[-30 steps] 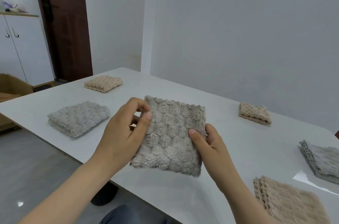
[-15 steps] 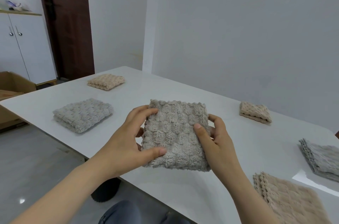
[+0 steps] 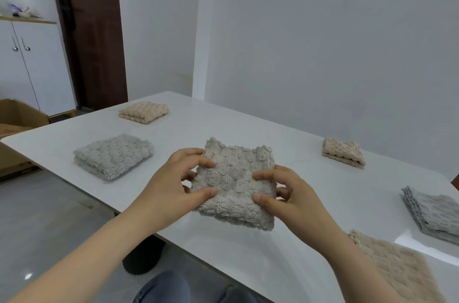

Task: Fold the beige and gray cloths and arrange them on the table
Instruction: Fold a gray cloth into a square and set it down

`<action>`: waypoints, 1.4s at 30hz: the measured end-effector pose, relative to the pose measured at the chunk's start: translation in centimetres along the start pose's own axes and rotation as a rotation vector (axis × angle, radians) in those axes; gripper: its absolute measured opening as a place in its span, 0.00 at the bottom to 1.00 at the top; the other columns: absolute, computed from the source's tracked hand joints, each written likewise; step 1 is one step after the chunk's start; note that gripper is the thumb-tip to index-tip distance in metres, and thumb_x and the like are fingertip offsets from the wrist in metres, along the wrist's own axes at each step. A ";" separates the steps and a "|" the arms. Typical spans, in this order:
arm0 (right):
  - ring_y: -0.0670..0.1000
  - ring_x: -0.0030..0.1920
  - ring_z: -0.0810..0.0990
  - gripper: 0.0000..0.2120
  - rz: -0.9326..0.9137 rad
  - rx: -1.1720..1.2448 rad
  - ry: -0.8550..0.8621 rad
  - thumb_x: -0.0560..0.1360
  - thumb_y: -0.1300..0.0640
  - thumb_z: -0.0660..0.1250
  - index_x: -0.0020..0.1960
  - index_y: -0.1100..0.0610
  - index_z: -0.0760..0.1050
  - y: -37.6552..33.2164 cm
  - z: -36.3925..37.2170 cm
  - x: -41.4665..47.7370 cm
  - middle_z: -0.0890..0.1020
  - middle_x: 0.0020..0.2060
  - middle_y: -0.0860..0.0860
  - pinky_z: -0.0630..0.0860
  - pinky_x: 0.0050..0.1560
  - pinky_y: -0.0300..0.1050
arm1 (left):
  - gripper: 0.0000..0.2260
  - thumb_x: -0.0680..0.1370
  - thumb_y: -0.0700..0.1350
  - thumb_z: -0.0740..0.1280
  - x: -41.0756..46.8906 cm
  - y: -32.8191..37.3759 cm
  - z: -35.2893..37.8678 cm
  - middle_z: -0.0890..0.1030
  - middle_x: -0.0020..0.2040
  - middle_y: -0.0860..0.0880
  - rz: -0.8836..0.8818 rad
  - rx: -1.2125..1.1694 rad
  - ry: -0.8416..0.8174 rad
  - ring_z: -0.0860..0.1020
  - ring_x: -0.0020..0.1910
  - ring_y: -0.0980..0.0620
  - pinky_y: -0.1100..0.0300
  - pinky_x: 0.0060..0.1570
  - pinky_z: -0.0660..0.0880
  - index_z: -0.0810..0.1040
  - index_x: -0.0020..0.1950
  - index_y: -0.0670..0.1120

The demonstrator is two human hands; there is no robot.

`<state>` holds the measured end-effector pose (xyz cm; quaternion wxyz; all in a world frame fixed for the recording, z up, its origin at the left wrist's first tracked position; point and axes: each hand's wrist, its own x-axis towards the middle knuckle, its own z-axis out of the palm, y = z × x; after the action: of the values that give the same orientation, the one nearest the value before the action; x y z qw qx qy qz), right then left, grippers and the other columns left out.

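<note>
**A:** What are your hands holding?

**B:** One folded gray cloth (image 3: 236, 178), held between both. My left hand (image 3: 173, 186) grips its left edge, with thumb and forefinger on top and the other fingers curled underneath. My right hand (image 3: 290, 196) grips the right edge the same way.

**A:** Where is it?

**B:** It is over the near middle of the white table (image 3: 248, 124), lying roughly flat, with its scalloped edge away from me. I cannot tell whether its underside touches the tabletop.

**A:** And the rest?

**B:** A second folded gray cloth (image 3: 114, 156) lies to my left. A folded beige cloth (image 3: 144, 111) sits beyond it near the far corner. A small beige bundle (image 3: 344, 155) lies far right. A gray stack (image 3: 432, 213) sits at the right edge, and a flat beige cloth (image 3: 402, 270) lies nearest me on the right. All are well apart.
</note>
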<state>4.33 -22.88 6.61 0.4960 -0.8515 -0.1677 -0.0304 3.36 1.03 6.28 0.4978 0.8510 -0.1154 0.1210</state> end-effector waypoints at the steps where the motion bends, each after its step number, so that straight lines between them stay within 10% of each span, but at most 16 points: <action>1: 0.48 0.51 0.81 0.12 0.012 -0.010 0.004 0.72 0.53 0.73 0.53 0.41 0.79 0.1 0.0 0.4 0.74 0.60 0.43 0.79 0.53 0.46 | 0.16 0.70 0.49 0.75 0.4 -0.2 0.1 0.67 0.64 0.67 0.006 0.015 -0.002 0.73 0.52 0.64 0.73 0.42 0.74 0.77 0.54 0.62; 13: 0.50 0.53 0.81 0.12 0.117 -0.151 0.020 0.69 0.51 0.73 0.51 0.41 0.78 3.2 -0.3 11.7 0.75 0.59 0.45 0.78 0.57 0.53 | 0.13 0.72 0.43 0.72 11.5 -4.5 1.6 0.73 0.61 0.60 0.093 0.162 0.002 0.69 0.49 0.76 0.78 0.43 0.67 0.79 0.56 0.53; 31: 0.48 0.53 0.75 0.18 0.174 -0.169 0.184 0.74 0.58 0.70 0.63 0.58 0.76 12.6 1.8 37.2 0.76 0.55 0.49 0.70 0.49 0.36 | 0.13 0.73 0.41 0.71 38.7 -16.0 3.7 0.76 0.58 0.48 0.072 0.349 -0.022 0.75 0.52 0.52 0.62 0.52 0.69 0.80 0.58 0.46; 36: 0.54 0.71 0.66 0.26 0.211 -0.153 0.249 0.78 0.52 0.64 0.74 0.54 0.64 14.7 3.4 40.7 0.56 0.76 0.54 0.64 0.66 0.46 | 0.16 0.78 0.48 0.66 41.7 -19.1 4.3 0.69 0.67 0.48 0.003 0.374 0.118 0.71 0.64 0.50 0.63 0.61 0.65 0.74 0.64 0.45; 42: 0.50 0.69 0.69 0.22 0.140 -0.211 0.232 0.76 0.56 0.66 0.70 0.54 0.69 14.8 4.4 40.0 0.69 0.69 0.51 0.65 0.61 0.40 | 0.13 0.77 0.46 0.65 40.3 -19.3 4.3 0.74 0.62 0.47 0.012 0.442 0.034 0.74 0.57 0.49 0.58 0.56 0.70 0.75 0.61 0.47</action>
<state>46.19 -15.61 0.75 0.4209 -0.8991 -0.0455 -0.1112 47.95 3.39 1.33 0.3001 0.9366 -0.0825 0.1607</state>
